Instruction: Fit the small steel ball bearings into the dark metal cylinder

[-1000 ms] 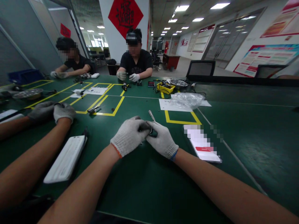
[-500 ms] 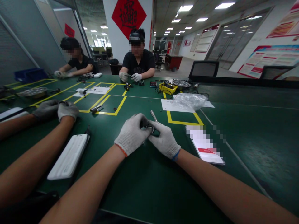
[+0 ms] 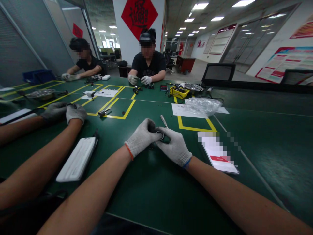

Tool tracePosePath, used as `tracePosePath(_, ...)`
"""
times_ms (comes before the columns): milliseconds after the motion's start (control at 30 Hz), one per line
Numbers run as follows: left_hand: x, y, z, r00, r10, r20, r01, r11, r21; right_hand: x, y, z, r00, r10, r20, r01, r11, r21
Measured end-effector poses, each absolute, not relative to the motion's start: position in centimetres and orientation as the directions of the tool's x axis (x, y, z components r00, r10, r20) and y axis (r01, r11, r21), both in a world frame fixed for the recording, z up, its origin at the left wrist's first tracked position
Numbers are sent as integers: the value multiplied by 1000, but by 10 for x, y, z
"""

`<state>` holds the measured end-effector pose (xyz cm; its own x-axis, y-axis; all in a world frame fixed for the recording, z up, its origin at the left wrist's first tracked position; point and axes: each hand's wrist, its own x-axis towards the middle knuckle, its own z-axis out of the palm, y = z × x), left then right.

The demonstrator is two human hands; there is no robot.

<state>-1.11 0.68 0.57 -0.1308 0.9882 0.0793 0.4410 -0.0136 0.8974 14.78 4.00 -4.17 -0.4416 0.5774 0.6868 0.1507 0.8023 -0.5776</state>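
Observation:
Both my hands wear white knit gloves and meet low over the green table [image 3: 151,189]. My left hand [image 3: 142,136] is closed, its fingers curled round a small dark part with a metal ring [image 3: 160,134]. Touching it from the right, my right hand [image 3: 174,146] pinches the same part. A slim metal tool [image 3: 163,120] lies on the table just beyond my fingers. The part itself is mostly hidden by the gloves.
A co-worker's gloved hands [image 3: 65,112] rest at the left beside a white flat device [image 3: 77,160]. To my right lies a card [image 3: 218,154]. Farther off are a plastic bag [image 3: 200,105], a yellow tool case [image 3: 179,92] and two seated people.
My hands have stayed together on the small part, with only slight finger movement. The view has shifted a little, so everything sits slightly more to the right.

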Motion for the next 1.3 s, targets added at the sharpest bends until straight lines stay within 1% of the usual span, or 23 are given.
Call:
tracePosePath(100, -12, 6, 6, -103, 990, 96, 440, -41, 897, 148, 40, -41, -433, 584, 687, 161, 800, -578)
tracePosePath(233, -15, 9, 3, -74, 991, 112, 384, -75, 920, 148, 40, -42, -423, 600, 679, 164, 788, -594)
tracePosePath(400, -19, 12, -3, -7, 994, 106, 191, -103, 976, 147, 39, -44, -385, 628, 676, 169, 768, -618)
tracePosePath(467, -20, 12, -4, 6, 994, 105, 141, -104, 985, 146, 39, -45, -379, 635, 673, 165, 762, -626)
tracePosePath(567, -19, 12, -3, -2, 994, 110, 164, -108, 981, 147, 40, -46, -381, 636, 671, 165, 761, -628)
tracePosePath(667, -17, 10, -1, -34, 992, 124, 284, -109, 953, 147, 40, -45, -392, 621, 679, 165, 773, -612)
tracePosePath(767, -15, 6, 4, -70, 983, 171, 431, -124, 894, 147, 40, -44, -412, 593, 691, 151, 793, -590)
tracePosePath(833, -14, 4, 6, -73, 977, 201, 483, -141, 864, 147, 41, -44, -419, 577, 701, 137, 803, -580)
tracePosePath(933, -13, 1, 8, -72, 976, 206, 514, -141, 846, 147, 41, -44, -426, 573, 700, 133, 805, -579)
tracePosePath(1067, -13, 2, 8, -65, 979, 195, 498, -137, 856, 148, 41, -45, -433, 595, 677, 152, 788, -596)
tracePosePath(1233, -18, 8, 1, -22, 981, 194, 319, -177, 931, 147, 41, -46, -389, 621, 681, 162, 773, -613)
tracePosePath(1300, -20, 10, 0, -18, 982, 188, 275, -176, 945, 147, 42, -47, -383, 623, 682, 163, 772, -614)
